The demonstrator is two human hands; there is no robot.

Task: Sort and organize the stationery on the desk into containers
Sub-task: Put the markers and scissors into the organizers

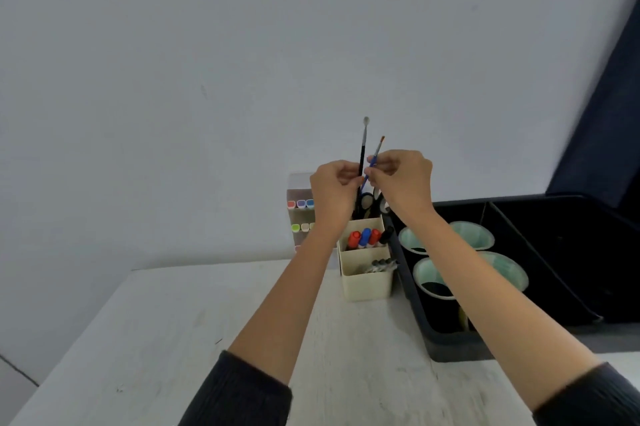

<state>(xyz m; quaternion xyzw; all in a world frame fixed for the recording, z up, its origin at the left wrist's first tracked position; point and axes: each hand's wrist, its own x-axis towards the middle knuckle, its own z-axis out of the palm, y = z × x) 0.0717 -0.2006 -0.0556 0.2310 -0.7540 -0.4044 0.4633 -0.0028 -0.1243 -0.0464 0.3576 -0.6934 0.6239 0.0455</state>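
A: Gripping the long black-handled paintbrush (363, 151) in the left hand (334, 191), pinching the thin blue-handled paintbrush (377, 151) in the right hand (401, 179).
B: Hovering just above the cream 3-tier plastic organiser (367, 281) on the white counter (207, 321). Why bristles up?
A: Probably sparing the tips, going handles-first into the back tier beside the black-handled scissors (366, 201).
B: Skipping the red and blue markers (363, 238) in the middle tier. Sorting by kind, seemingly.
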